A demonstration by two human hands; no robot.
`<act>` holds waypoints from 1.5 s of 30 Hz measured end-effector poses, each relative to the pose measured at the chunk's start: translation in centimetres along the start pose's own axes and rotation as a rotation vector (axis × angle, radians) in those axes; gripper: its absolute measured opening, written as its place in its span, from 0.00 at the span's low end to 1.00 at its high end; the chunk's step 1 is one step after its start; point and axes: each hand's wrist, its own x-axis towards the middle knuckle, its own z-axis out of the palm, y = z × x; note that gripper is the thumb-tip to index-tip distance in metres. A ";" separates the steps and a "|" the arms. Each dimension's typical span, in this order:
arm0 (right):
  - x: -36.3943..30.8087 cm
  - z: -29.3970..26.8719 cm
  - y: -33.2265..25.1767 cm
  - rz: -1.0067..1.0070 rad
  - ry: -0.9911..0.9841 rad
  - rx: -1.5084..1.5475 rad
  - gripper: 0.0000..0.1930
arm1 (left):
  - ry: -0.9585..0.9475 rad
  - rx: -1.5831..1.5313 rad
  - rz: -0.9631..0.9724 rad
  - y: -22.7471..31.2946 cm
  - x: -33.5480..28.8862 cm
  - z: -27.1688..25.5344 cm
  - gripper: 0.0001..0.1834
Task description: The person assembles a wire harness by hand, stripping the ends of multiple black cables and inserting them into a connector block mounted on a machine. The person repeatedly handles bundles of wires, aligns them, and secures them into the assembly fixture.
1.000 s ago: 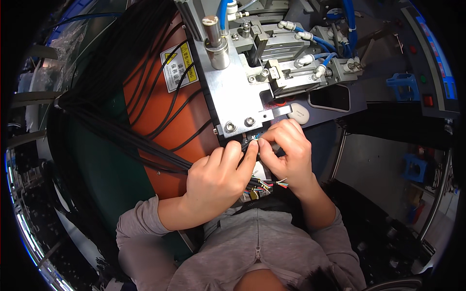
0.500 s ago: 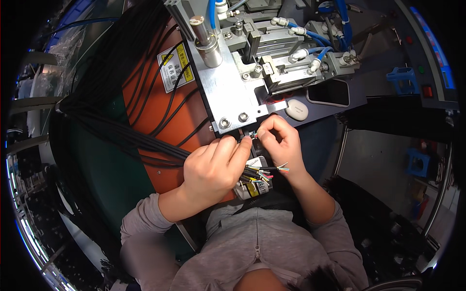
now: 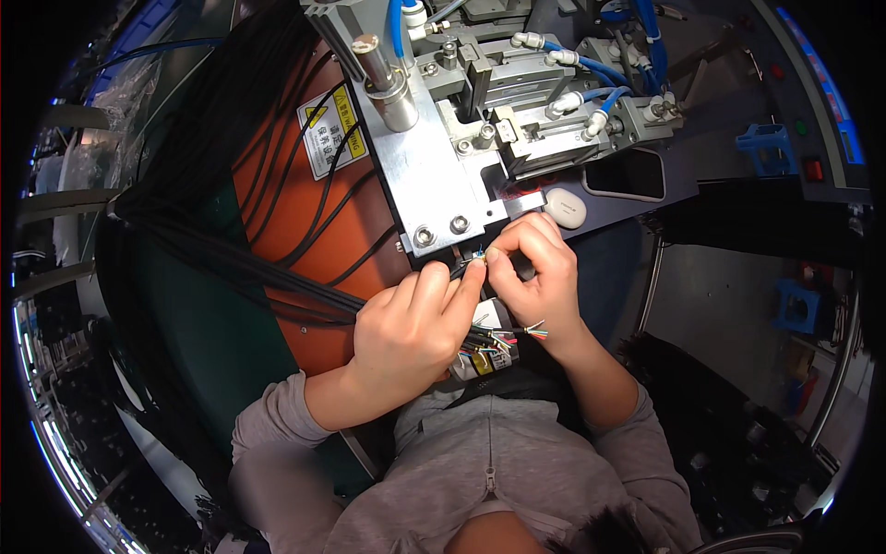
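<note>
My left hand (image 3: 411, 323) is closed, its thumb and forefinger pinching the end of a black cable just below the front edge of a metal fixture plate (image 3: 441, 180). Tiny coloured wires (image 3: 479, 257) show at its fingertips. Beside them my right hand (image 3: 543, 277) is pinched shut at the wires, but its fingertips hide exactly what they grip. Under and between the hands, several other cable ends (image 3: 494, 342) fan out with stripped, coloured wires. A thick bundle of black cables (image 3: 277, 270) runs in from the left behind my left hand.
Pneumatic clamps (image 3: 535, 102) with blue hoses stand beyond the plate. A white rounded case (image 3: 565, 210) and a phone (image 3: 625, 175) lie to the right. At left, an orange panel (image 3: 305, 231) bears a warning label (image 3: 334, 131). Blue stools (image 3: 796, 305) stand far right.
Both hands remain close together at the wires. My right hand's fingers have shifted slightly, and my left hand has moved a little to the right. The loose cable ends below have shifted slightly.
</note>
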 end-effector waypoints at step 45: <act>-0.4 -0.2 -2.9 -0.229 0.120 0.455 0.13 | 0.247 -0.311 0.145 -2.0 -0.1 -0.7 0.15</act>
